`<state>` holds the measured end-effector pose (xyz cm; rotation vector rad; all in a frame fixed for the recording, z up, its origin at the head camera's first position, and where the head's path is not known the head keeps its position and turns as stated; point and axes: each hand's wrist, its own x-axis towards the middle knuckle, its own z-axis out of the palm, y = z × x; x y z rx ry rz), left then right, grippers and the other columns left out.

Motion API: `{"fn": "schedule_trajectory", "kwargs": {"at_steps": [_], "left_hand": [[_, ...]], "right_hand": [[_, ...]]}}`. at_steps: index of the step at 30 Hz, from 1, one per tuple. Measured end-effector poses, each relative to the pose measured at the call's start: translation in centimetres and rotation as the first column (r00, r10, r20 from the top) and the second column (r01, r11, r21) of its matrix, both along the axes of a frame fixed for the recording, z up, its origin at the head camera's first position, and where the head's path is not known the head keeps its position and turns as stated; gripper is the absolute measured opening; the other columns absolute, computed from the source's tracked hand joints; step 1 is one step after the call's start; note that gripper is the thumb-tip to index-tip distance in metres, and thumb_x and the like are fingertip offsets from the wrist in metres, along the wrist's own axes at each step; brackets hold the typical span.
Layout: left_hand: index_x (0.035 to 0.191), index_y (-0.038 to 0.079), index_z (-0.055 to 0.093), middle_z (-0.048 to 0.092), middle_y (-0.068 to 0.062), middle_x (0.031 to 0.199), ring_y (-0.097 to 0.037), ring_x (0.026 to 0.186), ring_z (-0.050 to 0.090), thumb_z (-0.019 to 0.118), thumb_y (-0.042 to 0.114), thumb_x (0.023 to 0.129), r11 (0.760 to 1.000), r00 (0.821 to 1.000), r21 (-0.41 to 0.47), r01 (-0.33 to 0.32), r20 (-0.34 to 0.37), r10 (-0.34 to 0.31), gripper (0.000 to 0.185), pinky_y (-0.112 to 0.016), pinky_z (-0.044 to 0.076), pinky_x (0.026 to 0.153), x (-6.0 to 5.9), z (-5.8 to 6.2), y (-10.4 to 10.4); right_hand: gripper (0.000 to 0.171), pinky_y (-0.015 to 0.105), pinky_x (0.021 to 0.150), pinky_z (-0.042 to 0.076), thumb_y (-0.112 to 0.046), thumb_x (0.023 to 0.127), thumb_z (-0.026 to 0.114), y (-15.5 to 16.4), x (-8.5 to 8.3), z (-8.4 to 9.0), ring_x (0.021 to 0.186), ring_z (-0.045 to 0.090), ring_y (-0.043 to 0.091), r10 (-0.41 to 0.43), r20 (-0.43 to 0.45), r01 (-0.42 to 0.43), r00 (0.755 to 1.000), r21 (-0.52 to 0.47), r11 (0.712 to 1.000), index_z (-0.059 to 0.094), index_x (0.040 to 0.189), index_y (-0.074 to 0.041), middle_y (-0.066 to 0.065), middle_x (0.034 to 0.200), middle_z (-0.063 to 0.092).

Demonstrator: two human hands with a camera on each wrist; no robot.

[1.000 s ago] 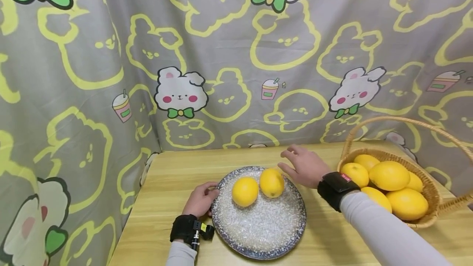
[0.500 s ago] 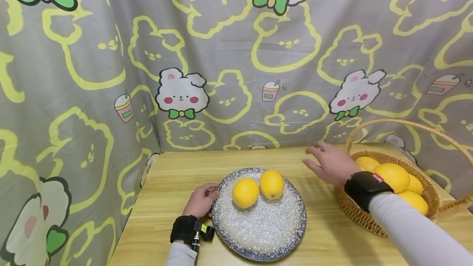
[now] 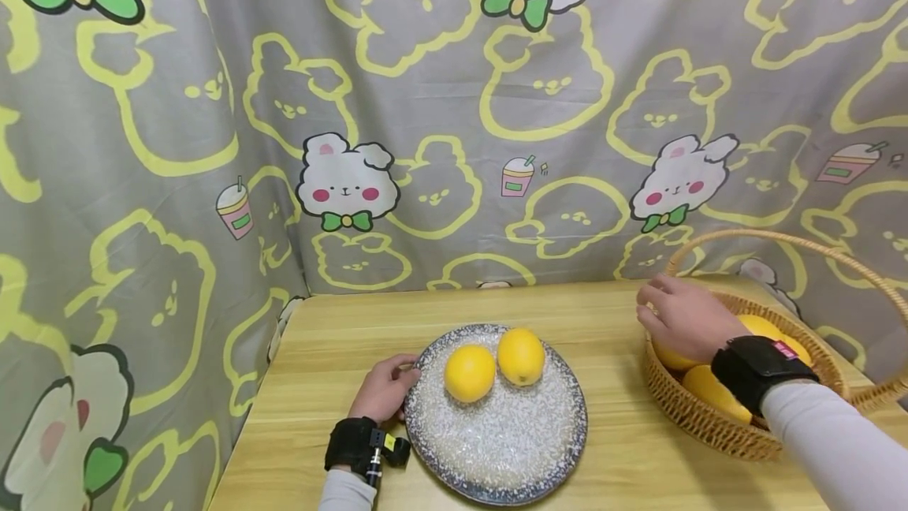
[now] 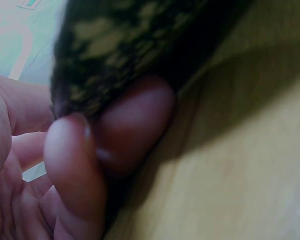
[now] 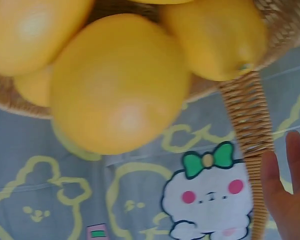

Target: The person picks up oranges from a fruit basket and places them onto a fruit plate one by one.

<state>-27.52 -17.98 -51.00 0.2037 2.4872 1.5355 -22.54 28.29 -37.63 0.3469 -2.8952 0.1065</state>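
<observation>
A grey cloth backdrop printed with yellow bear outlines and white bunnies (image 3: 454, 117) is being hung behind a light wooden table (image 3: 624, 448), and on that table the work is being shifted from one vessel to the other. A round speckled grey ceramic plate (image 3: 496, 456) is being steadied at its nine o'clock edge by the left hand (image 3: 385, 389), whose fingers are being curled round the rim; in the left wrist view a fingertip (image 4: 135, 125) is being pressed under the dark speckled edge, with the wood just below. Two round yellow citrus fruits (image 3: 470, 373) are being left touching side by side in the far half of the plate, toward twelve o'clock. The right hand (image 3: 684, 318), which a second ago was being held beside the plate at about two o'clock, is being carried across to three o'clock and is now being lowered over the near rim of the woven wicker basket with a hoop handle (image 3: 709, 424). Its fingers are being kept loose and spread, and nothing is being grasped yet; in the right wrist view the heaped yellow fruits in the basket (image 5: 120, 85) are being shown apart from the fingertips (image 5: 290, 200). By this shift the second fruit appears delivered, and a third is judged to be sought.
</observation>
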Motion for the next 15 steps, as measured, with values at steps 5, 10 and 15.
{"fn": "schedule_trajectory", "kwargs": {"at_steps": [5, 10, 15], "left_hand": [[0.14, 0.012, 0.064, 0.068, -0.009, 0.089, -0.012, 0.045, 0.051, 0.06, 0.025, 0.104, 1.0, 1.0, -0.001, 0.002, -0.001, -0.002, 0.038, -0.028, 0.051, 0.044, 0.0, 0.0, 0.0], [0.139, 0.013, 0.064, 0.069, -0.009, 0.091, -0.012, 0.045, 0.051, 0.06, 0.025, 0.104, 1.0, 1.0, 0.005, 0.001, 0.002, -0.001, 0.037, -0.028, 0.051, 0.044, 0.0, 0.0, 0.0], [0.14, 0.013, 0.063, 0.07, -0.01, 0.093, -0.012, 0.045, 0.051, 0.06, 0.025, 0.105, 1.0, 1.0, 0.003, 0.003, 0.001, -0.003, 0.038, -0.028, 0.052, 0.045, 0.1, 0.0, 0.0]], "right_hand": [[0.015, 0.051, 0.081, 0.056, -0.019, 0.098, 0.06, 2.1, 0.5, -0.5, 0.094, 0.066, 0.029, 0.0, -0.044, 0.001, 0.999, 0.032, 1.0, 0.073, 0.102, -0.013, 0.013, 0.109, 0.067], [0.018, 0.056, 0.084, 0.055, -0.023, 0.099, 0.064, 3.9, 1.2, -1.1, 0.098, 0.067, 0.034, -0.042, -0.016, 0.042, 0.999, 0.025, 0.999, 0.075, 0.11, -0.014, 0.015, 0.113, 0.068], [0.025, 0.068, 0.093, 0.05, -0.027, 0.101, 0.062, 4.8, 1.5, -1.7, 0.117, 0.061, 0.05, -0.074, 0.016, 0.073, 0.997, 0.041, 0.996, 0.073, 0.12, -0.015, 0.023, 0.128, 0.065]]}}
